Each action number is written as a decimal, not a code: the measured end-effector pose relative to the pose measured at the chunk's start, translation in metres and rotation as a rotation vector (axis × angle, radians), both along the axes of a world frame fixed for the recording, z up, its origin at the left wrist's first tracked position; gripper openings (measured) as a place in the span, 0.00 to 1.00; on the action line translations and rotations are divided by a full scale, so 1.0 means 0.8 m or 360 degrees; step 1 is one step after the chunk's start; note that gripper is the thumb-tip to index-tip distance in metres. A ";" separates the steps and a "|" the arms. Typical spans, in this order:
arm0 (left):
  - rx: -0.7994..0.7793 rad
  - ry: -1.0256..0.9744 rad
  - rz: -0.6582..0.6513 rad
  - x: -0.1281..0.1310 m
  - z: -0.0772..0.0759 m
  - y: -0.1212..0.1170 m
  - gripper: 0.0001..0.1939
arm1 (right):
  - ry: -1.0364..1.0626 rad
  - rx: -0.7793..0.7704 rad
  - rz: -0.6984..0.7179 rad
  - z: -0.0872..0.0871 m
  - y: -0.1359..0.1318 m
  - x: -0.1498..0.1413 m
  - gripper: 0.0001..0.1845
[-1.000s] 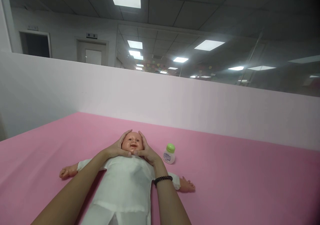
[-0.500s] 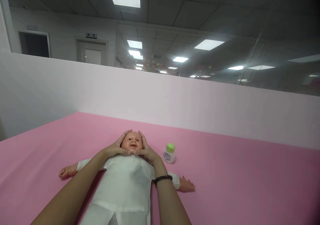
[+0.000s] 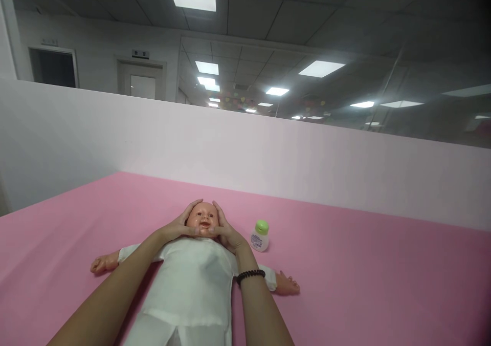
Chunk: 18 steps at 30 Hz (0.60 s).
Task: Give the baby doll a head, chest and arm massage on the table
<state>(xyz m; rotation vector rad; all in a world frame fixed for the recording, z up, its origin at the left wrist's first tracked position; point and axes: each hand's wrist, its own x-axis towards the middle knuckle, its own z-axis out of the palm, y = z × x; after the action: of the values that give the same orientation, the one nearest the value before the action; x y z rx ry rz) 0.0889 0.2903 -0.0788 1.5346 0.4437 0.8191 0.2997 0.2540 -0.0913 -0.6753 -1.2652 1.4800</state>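
A baby doll [image 3: 192,279] with a white cloth body lies on its back, its arms spread to both sides. My left hand [image 3: 180,226] cups the left side of the doll's head [image 3: 204,215], fingers along the temple and thumb on the chin below the mouth. On the other side my right hand [image 3: 227,233] mirrors it, thumb beside the mouth and fingers reaching up past the cheek. A dark coiled band [image 3: 250,275] circles my right wrist. The back of the doll's head is hidden.
A small clear bottle with a green cap [image 3: 260,236] stands to the right of the doll's head. The pink padded surface [image 3: 364,274] ends at a white wall panel [image 3: 245,151] behind.
Both thumbs have slid slightly up and apart, from under the chin to either side of it below the mouth. The fingers keep their place around the head.
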 end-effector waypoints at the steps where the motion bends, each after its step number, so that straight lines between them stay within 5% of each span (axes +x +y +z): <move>1: 0.0015 -0.0009 0.0006 0.002 -0.001 0.000 0.55 | 0.0011 -0.0060 0.0069 0.000 0.000 0.001 0.64; 8: -0.0012 0.0026 0.0092 0.009 0.003 -0.009 0.60 | -0.0038 -0.0091 0.0112 0.003 0.000 0.002 0.71; 18: 0.0079 0.0052 0.0062 0.006 0.002 -0.004 0.55 | -0.0008 -0.0098 0.0121 0.001 0.001 0.002 0.69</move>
<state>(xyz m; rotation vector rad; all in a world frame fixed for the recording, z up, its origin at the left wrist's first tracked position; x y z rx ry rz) 0.0937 0.2867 -0.0772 1.5914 0.4816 0.8412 0.3012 0.2549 -0.0909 -0.6781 -1.2652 1.5858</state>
